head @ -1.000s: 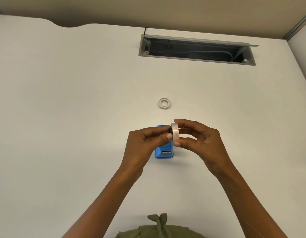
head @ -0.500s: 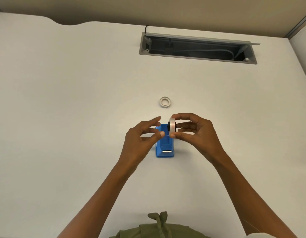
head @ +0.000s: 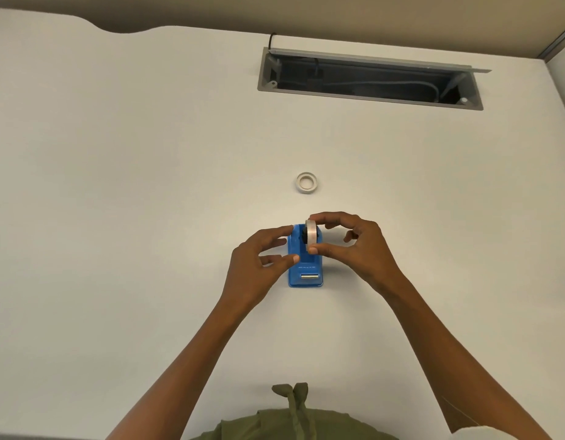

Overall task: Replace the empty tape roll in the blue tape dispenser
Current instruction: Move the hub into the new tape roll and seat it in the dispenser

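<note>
Two bare hands work over one blue tape dispenser (head: 305,268) standing near the middle of a white desk (head: 132,201), its metal cutter blade facing the person. The right hand (head: 354,249) pinches one new tape roll (head: 311,236) on edge, forefinger on its far rim and thumb on its near rim, holding it at the dispenser's open cradle; a black hub sits in the roll's left face. Whether the roll already rests in the cradle or hangs just above it cannot be told from this angle, since the fingers hide the seat. The left hand (head: 259,262) is spread and holds nothing, its fingertips touching or just beside the dispenser's left wall.

One empty tape core (head: 306,182), a pale ring, lies flat on the desk beyond the dispenser, apart from both hands. Farther back, one recessed cable tray (head: 370,79) is set into the desk with its grey lid raised; cables show inside. A black cable (head: 271,39) runs over the desk's rear edge at the tray's left corner. An olive-green garment (head: 290,420) fills the bottom edge of the frame.
</note>
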`<state>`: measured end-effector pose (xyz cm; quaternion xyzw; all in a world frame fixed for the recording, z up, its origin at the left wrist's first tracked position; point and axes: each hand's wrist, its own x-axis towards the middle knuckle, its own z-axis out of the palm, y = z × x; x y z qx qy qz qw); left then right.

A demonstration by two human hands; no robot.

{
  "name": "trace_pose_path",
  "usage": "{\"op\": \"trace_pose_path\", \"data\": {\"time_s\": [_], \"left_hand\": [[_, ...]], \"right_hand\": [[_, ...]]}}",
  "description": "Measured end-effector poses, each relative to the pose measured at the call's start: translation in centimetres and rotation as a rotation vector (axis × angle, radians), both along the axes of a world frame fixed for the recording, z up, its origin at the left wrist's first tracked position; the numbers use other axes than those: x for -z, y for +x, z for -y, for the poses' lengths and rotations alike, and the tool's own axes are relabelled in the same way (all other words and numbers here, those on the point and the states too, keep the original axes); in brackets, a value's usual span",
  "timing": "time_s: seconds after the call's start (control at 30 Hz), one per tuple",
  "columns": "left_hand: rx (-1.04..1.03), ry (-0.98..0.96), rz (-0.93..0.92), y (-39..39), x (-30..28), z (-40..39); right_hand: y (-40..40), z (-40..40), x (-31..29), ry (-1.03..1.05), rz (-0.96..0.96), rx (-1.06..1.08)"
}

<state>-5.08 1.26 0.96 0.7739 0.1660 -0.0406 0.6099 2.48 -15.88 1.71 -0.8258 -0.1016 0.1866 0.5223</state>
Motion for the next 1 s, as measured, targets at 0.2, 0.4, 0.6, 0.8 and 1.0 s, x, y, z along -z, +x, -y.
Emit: {"op": "trace_pose_path", "data": {"time_s": [0.2, 0.4, 0.6, 0.8, 1.0], "left_hand": [[0.004, -0.002, 0.0, 0.3, 0.2, -0.1], [0.008, -0.004, -0.001, 0.3, 0.3, -0.1], [-0.004, 0.011, -0.004, 0.4, 0.3, 0.0], [-0.005, 0.025, 0.004, 0.4, 0.4, 0.0], [-0.001, 0.04, 0.026, 0.5, 0.7, 0.0]], "right_hand": [[-0.1, -0.1, 0.7, 0.005, 0.003, -0.001], [-0.1, -0.2, 1.1, 0.003, 0.002, -0.004], [-0.1, 0.0, 1.2, 0.024, 0.011, -0.002], [-0.1, 0.0, 1.5, 0.037, 0.018, -0.015], [0.0, -0.2, 1.7, 0.038, 0.027, -0.017]]}}
